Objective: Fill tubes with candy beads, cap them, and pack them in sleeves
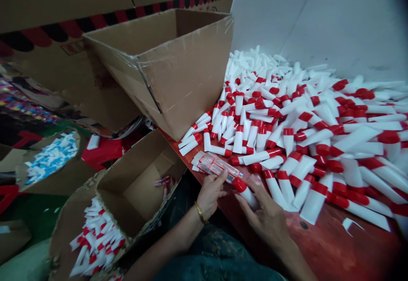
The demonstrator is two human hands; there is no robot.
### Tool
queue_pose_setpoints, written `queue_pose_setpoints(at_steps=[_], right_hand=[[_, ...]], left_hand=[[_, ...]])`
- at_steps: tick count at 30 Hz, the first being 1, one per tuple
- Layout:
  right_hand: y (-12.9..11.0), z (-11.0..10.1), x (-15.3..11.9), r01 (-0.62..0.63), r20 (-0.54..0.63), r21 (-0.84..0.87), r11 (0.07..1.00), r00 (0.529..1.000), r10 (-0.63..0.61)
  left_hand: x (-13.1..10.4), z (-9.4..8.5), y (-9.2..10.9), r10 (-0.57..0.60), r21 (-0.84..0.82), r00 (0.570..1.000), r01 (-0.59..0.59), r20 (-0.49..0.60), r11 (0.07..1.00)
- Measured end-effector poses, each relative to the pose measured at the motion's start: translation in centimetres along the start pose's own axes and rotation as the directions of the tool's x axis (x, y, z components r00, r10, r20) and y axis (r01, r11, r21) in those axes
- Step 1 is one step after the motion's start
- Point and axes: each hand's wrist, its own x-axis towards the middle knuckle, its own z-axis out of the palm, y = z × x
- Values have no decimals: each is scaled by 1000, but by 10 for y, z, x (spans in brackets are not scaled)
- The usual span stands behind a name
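Observation:
My right hand is closed around a white tube with a red cap, its capped end pointing up and left toward my other hand. My left hand, with a gold bangle on the wrist, pinches the near end of a clear printed plastic sleeve with red print and a barcode. That end lies close to the tube's cap; whether they touch I cannot tell. More flat printed sleeves lie under and beyond it on the red table.
A large heap of red-capped white tubes covers the table's right side. An open cardboard box stands at its back left. Below left, one carton holds a few printed tubes, another red-capped tubes, and a further one blue-and-white pieces.

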Motion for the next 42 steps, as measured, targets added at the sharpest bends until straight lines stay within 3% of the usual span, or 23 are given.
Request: queue_pose_setpoints(at_steps=[3, 8, 11, 13, 16, 18, 24, 28, 34, 36, 38, 42], right_hand=[[1, 1, -1, -50, 2, 57, 997, 999, 50], [5, -1, -3, -188, 35, 186, 964, 982, 184], [4, -1, -3, -266, 57, 279, 922, 964, 261], [0, 0, 0, -368, 69, 398, 840, 925, 372], [-5, 2, 6, -529, 121, 571, 627, 810, 573], [-7, 3, 11, -576, 157, 628, 523, 752, 640], [-2, 7, 14, -588, 131, 656, 473, 706, 696], [1, 10, 13, -561, 95, 681, 471, 705, 703], [0, 8, 15, -569, 151, 652, 501, 746, 649], [1, 5, 11, -552, 126, 609, 569, 776, 618], [4, -1, 6, -498, 67, 516, 697, 835, 546], [6, -16, -2, -270, -5, 272, 924, 959, 282]], left_hand=[[0, 0, 2, -41, -22, 999, 41, 11, 999], [6, -4, 4, -21, -47, 994, 16, -110, 999], [8, -5, 3, -2, -1, 993, 2, -118, 1000], [7, -3, 1, 3, 38, 997, 0, -81, 999], [5, 0, -6, 0, 90, 1000, 3, -25, 996], [5, 1, -11, 5, 134, 1000, -1, -28, 991], [3, 5, -17, -36, 162, 999, 33, 18, 986], [1, 4, -10, -20, 81, 999, 16, 46, 997], [4, 5, -6, -12, 42, 999, 13, -44, 999], [4, 6, -4, -7, 15, 999, 8, -54, 1000], [3, 6, -2, -5, -15, 999, 4, -46, 1000], [3, 4, -1, 0, -37, 1000, 0, -10, 999]])
